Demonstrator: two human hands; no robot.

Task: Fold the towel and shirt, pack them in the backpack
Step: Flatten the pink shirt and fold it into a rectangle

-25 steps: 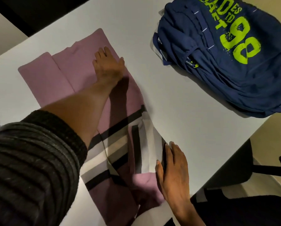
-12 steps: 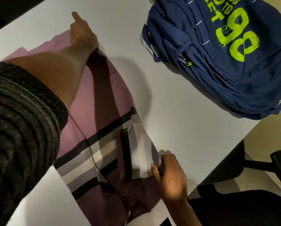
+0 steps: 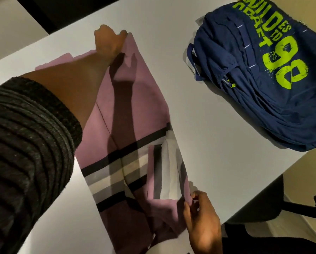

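The right hand (image 3: 199, 215) pinches the near right edge of the striped purple shirt (image 3: 135, 107), which lies lengthwise on the counter (image 3: 208, 125). The left hand (image 3: 108, 43) grips its far end. The backpack (image 3: 263, 79) lies well apart, far right.

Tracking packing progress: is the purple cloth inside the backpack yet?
No, the purple cloth lies on the table, apart from the backpack.

A white table (image 3: 199, 125) stands over a beige floor (image 3: 311, 169), a black chair (image 3: 258, 206) beside its edge.
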